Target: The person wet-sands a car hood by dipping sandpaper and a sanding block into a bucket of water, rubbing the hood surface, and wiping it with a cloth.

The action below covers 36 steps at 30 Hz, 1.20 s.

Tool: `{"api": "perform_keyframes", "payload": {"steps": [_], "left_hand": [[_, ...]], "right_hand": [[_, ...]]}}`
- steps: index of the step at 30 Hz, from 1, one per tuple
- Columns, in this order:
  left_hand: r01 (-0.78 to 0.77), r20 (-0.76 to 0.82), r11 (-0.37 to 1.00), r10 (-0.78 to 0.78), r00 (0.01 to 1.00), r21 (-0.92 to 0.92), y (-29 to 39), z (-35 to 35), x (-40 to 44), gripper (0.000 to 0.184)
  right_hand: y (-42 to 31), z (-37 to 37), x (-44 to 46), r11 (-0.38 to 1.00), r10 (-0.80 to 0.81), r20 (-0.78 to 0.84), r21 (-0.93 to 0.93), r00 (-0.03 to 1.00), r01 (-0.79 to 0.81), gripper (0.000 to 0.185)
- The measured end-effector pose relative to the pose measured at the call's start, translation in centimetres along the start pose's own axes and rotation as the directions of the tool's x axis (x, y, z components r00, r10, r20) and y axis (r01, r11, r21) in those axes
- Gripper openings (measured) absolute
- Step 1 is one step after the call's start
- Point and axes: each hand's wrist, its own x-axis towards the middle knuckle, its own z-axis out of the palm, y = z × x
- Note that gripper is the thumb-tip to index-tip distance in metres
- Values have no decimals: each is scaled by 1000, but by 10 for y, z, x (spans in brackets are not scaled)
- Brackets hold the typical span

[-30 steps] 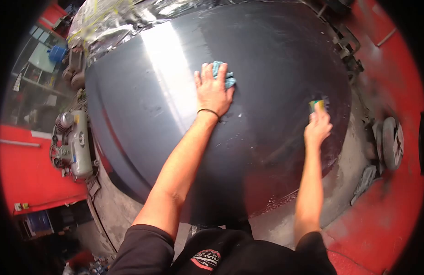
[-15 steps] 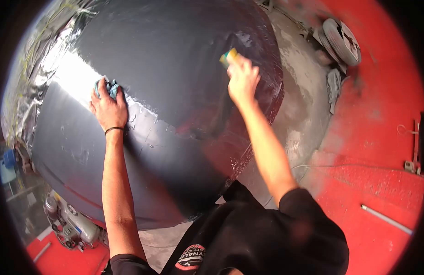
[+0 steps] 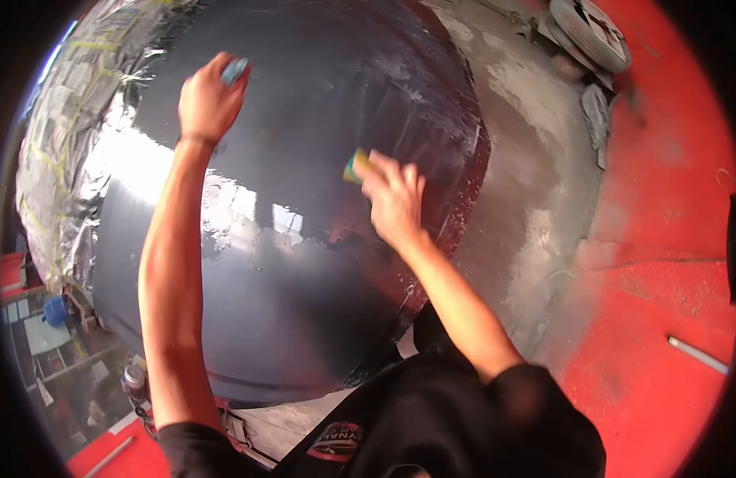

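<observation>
A broad dark grey car panel [image 3: 256,311] fills the middle of the view, its surface wet and shiny in patches. My left hand [image 3: 211,102] is closed around a crumpled blue cloth [image 3: 235,71] at the panel's upper left; whether the cloth touches the surface I cannot tell. Near the panel's centre right, my right hand [image 3: 396,197] grips a small yellow and green sponge [image 3: 357,166], slightly blurred. The sponge is at the panel's surface, with wet streaks around it.
Plastic and paper masking sheet [image 3: 73,143] with yellow tape borders the panel on the left. Coiled hose [image 3: 591,36] sits at the upper right. A pale tube [image 3: 697,354] lies on the red floor [image 3: 639,295]. A blue container [image 3: 56,311] stands at the left.
My left hand has moved up and away with the cloth, from the bright strip to the panel's upper part. My right hand has shifted down and left with the sponge. The view has shifted slightly.
</observation>
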Motion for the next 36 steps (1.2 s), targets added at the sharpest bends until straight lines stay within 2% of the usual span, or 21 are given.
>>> {"api": "perform_keyframes", "payload": {"steps": [1,3,5,6,7,9,10,11,12,13,14,16,17,18,19,21,23,27,28,33,36], "left_hand": [[8,23,993,-11,1000,114,7,-3,27,33],[57,36,982,-64,997,182,20,-12,65,44],[124,5,980,-127,992,157,25,-23,86,55],[102,-80,960,-83,993,263,40,-32,90,36],[115,-151,944,-70,986,308,38,-37,92,48],[15,-130,988,5,992,153,35,-51,87,45],[161,-60,947,-150,987,278,8,-40,101,39],[141,-52,933,-131,990,330,-13,-35,110,56],[148,29,951,-162,986,272,-17,-36,107,57],[155,120,965,-183,976,213,-15,-34,96,58],[192,102,968,-210,972,164,-8,-26,76,59],[135,45,987,-140,989,92,-34,22,38,52],[194,235,977,-209,949,83,-5,19,15,46],[65,164,998,-68,984,24,-17,51,-12,40],[37,164,999,-32,986,-25,-12,70,-39,37],[15,181,1000,-17,983,10,15,95,-90,36],[-144,90,990,143,986,-2,30,118,-124,39],[-120,7,984,120,993,129,52,132,-141,39],[-114,14,986,113,993,123,53,134,-140,39],[-76,49,991,71,996,113,57,132,-138,37],[-120,37,982,116,993,144,55,127,-147,35]], "right_hand": [[-5,3,-21,998,-40,25,57,999,39,53],[6,1,17,998,-18,-18,-62,1000,17,52],[38,6,88,991,57,-64,-114,996,-64,44],[51,9,113,993,74,-52,-89,996,-78,41],[51,12,122,993,74,-74,-82,995,-80,40],[30,13,95,980,146,-91,-120,985,-156,41],[16,12,65,983,100,-57,-147,993,-107,46],[0,10,29,993,6,-72,-117,997,-14,51],[-16,7,-7,999,-13,-4,-47,1000,13,53],[-14,8,-32,996,-93,-12,11,996,93,52],[-7,3,-19,998,-69,-24,-9,997,69,53],[30,8,41,997,-38,-85,-70,996,32,53],[48,11,80,999,16,-106,-44,994,-20,52],[66,16,110,998,13,-150,-60,989,-22,49],[74,21,131,994,75,-146,-72,986,-86,46],[68,29,128,981,138,-235,-103,962,-166,41],[51,26,80,990,134,-260,-12,956,-142,45],[21,2,-35,987,159,-124,46,979,-155,56],[29,-2,-31,994,109,-112,30,988,-106,53],[112,-2,103,965,258,-191,-3,947,-263,44],[120,4,108,955,295,-249,49,923,-292,41]]}}
